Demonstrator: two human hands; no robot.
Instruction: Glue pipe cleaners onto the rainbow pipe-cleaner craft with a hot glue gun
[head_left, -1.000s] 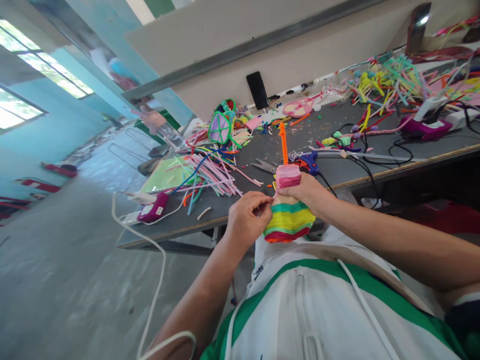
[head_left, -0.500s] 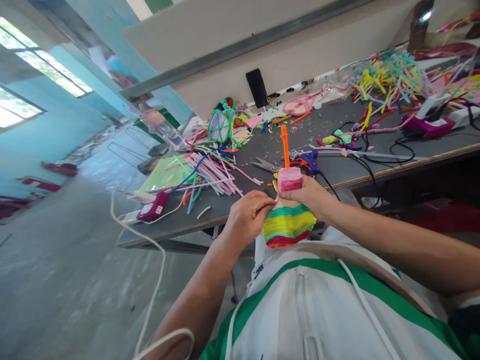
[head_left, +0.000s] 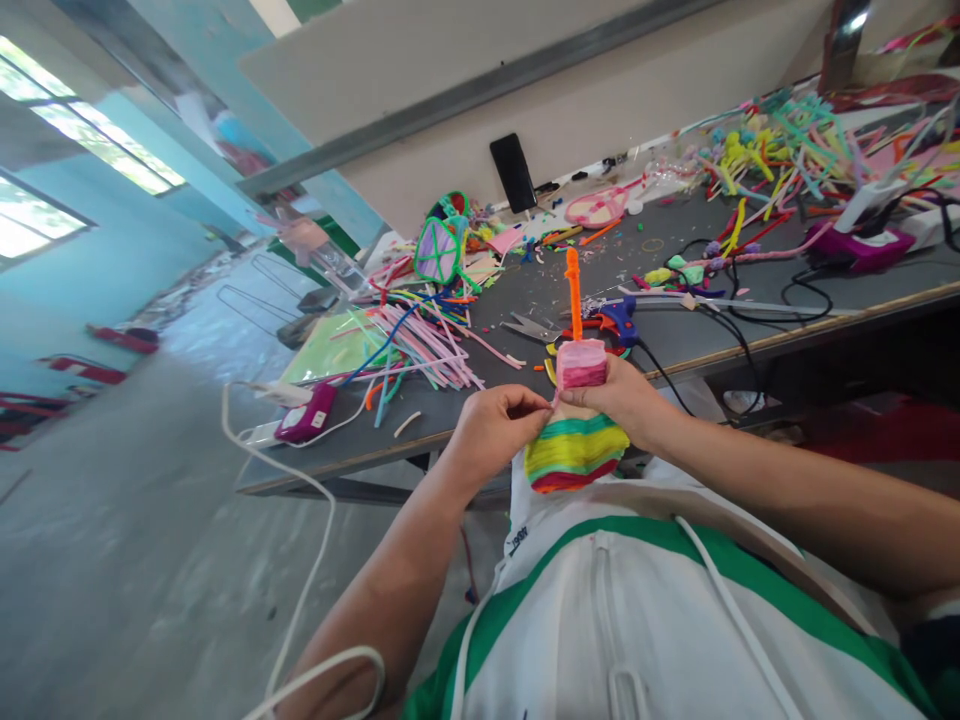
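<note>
A pipe-cleaner craft piece (head_left: 576, 455) with a rounded body striped teal, yellow and red is held up over my lap. Its upper part is a pink block (head_left: 583, 365), topped by an upright orange stem (head_left: 575, 290). My right hand (head_left: 622, 395) grips the piece from the right, thumb across the front below the pink block. At the left edge, the fingers of my left hand (head_left: 504, 425) pinch a thin pink strand (head_left: 556, 398) close to the right thumb. Scissors (head_left: 531, 328) and a blue glue gun (head_left: 619, 318) lie on the table just beyond.
Loose pipe cleaners (head_left: 427, 345) cover the grey table's (head_left: 517, 290) left side, and another pile (head_left: 780, 160) lies far right. A purple power block (head_left: 306, 412) with a white cable sits at the left edge. A phone (head_left: 514, 172) leans on the back panel.
Both hands and the craft piece stay almost in place. My left fingers have shifted slightly at the pinched strand, with the index finger more arched. The view has moved a little.
</note>
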